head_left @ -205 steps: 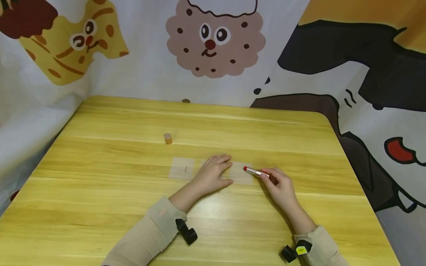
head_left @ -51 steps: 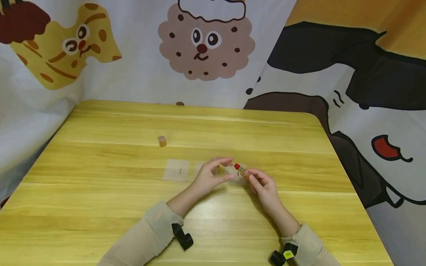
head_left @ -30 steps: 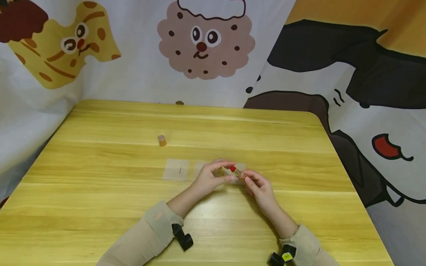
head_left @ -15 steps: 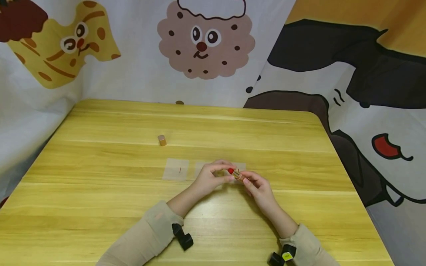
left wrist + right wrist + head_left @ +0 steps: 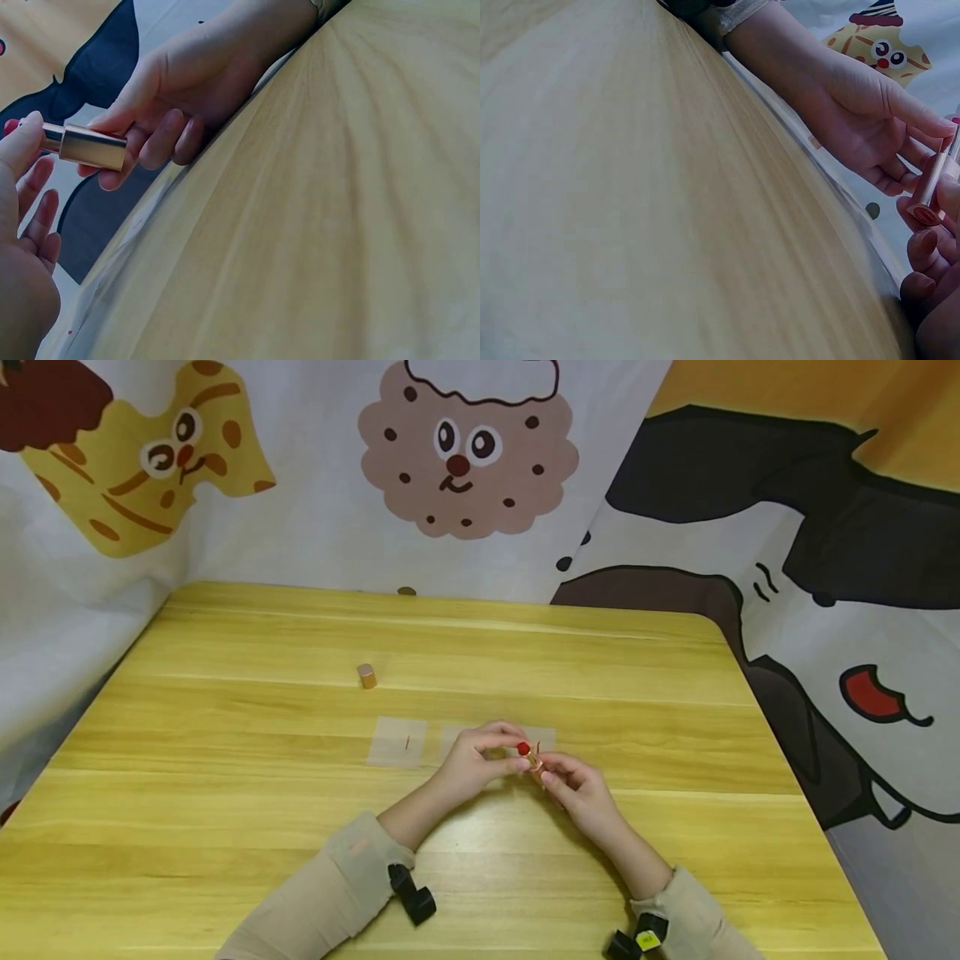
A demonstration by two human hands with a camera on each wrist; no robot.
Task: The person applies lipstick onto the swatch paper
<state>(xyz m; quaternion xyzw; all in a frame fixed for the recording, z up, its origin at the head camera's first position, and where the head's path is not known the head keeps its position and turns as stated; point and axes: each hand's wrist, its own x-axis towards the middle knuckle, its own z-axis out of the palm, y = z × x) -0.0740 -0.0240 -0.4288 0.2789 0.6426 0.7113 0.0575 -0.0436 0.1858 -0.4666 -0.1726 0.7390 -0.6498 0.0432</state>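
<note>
A lipstick (image 5: 536,763) with a red bullet and gold tube is tilted between both hands, above the right-hand piece of thin paper (image 5: 546,739). My right hand (image 5: 588,789) pinches its base; the left wrist view shows the gold base (image 5: 91,146) between the right thumb and fingers. The thumb and fingers of my left hand (image 5: 474,758) pinch the tube just below the red bullet. A red stroke shows on the right paper behind the lipstick. On the left paper (image 5: 386,747) there is another short stroke. The middle paper (image 5: 450,737) is mostly covered by my left hand.
The lipstick cap (image 5: 367,677) stands on the wooden table (image 5: 247,827), beyond the papers. A curtain (image 5: 315,527) printed with cartoon figures hangs behind the table. Both wrists carry black cameras (image 5: 412,893).
A red stroke has appeared on the right paper. My right hand has brought the lipstick leftward and the tube has turned steeper. My left hand has lifted off the papers and now pinches the tube.
</note>
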